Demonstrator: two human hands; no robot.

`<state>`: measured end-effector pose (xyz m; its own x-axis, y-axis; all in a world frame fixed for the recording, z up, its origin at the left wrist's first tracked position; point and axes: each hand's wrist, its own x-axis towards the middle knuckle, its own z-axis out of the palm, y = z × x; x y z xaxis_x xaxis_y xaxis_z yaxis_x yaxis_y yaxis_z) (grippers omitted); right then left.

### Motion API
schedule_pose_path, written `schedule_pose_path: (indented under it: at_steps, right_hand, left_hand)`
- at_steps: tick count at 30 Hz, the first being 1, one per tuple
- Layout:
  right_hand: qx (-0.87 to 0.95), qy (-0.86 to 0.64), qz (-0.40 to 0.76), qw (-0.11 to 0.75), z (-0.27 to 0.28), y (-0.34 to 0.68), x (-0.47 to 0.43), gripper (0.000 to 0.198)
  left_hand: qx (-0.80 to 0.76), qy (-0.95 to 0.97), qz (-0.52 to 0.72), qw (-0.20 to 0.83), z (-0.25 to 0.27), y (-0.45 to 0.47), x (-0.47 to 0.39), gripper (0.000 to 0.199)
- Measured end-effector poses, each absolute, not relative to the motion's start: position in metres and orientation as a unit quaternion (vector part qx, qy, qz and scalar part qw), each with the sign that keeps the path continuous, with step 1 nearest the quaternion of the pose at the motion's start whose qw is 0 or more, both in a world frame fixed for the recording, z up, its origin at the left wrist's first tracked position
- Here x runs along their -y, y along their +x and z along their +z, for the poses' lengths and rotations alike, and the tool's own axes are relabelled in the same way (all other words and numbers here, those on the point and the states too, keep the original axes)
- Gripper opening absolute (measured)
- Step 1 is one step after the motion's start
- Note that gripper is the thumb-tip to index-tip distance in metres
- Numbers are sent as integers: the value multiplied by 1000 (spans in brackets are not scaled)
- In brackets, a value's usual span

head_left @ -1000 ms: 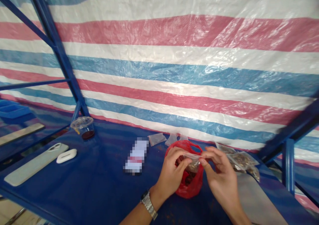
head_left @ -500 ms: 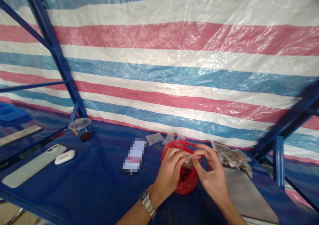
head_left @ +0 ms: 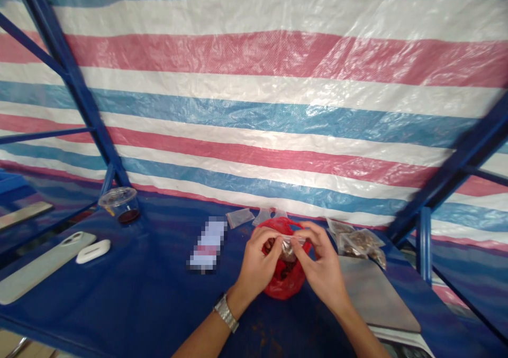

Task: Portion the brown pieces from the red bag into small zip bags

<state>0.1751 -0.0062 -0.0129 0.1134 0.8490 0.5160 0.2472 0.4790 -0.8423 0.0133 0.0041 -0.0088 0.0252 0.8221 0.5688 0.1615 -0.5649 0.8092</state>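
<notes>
A small clear zip bag (head_left: 288,250) with brownish bits in it is pinched along its top edge by both hands. My left hand (head_left: 260,260), with a metal watch (head_left: 226,312) on the wrist, grips the left part of that edge. On the right part, the thumb and fingers of my right hand (head_left: 319,260) are closed. Right below lies an open red plastic bag (head_left: 283,288) with dark brown pieces inside, partly hidden by the hands. Several filled clear bags (head_left: 359,241) rest to the right.
Flat clear bags (head_left: 240,218) lie behind the red bag. A lit phone (head_left: 208,244), a white earbud case (head_left: 93,251), a pale green phone (head_left: 45,267) and a plastic cup (head_left: 126,210) with dark liquid stand leftward. A grey flat slab (head_left: 377,292) lies at right on the blue table (head_left: 159,294).
Both hands have drawn closer together, with fingertips now side by side along the small bag's top edge. The whole view has shifted slightly, so things appear further left.
</notes>
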Motion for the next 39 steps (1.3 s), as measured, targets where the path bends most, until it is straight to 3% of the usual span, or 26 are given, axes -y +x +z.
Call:
schedule_pose_path:
  at_steps: [2, 4, 6, 9, 16, 21, 28, 32, 36, 39]
  right_hand:
    - [625, -452, 234, 592, -12, 179, 3, 45]
    - [649, -474, 196, 561, -12, 185, -1, 36]
    - [694, -491, 157, 503, -13, 190, -4, 21]
    - [740, -478, 137, 453, -13, 189, -2, 16]
    - [685, -461, 240, 510, 1, 170, 11, 21]
    - [625, -444, 311, 561, -4, 171, 6, 31]
    - [643, -455, 299, 539, 1, 181, 3, 27]
    - [659, -437, 381, 479, 4, 185, 3, 31]
    - [621, -413, 467, 475, 4, 188, 2, 33]
    - [587, -424, 480, 496, 5, 187, 2, 39]
  left_hand:
    - [-379, 634, 623, 258, -5, 6, -8, 17]
    - [-398, 592, 652, 257, -1, -3, -14, 20]
    - [-414, 552, 651, 317, 1, -11, -20, 26]
    - [-424, 527, 622, 394, 0, -14, -25, 32]
    - [-364, 581, 570, 453, -9, 8, -15, 38]
    - [-325, 587, 532, 515, -14, 13, -13, 58]
    - [-366, 697, 500, 362, -13, 4, -12, 47]
    - [-367, 746, 463, 306, -12, 1, -7, 45]
    - [-401, 771, 441, 224, -12, -1, -4, 44]
    - [-424, 747, 494, 135, -10, 0, -1, 27]
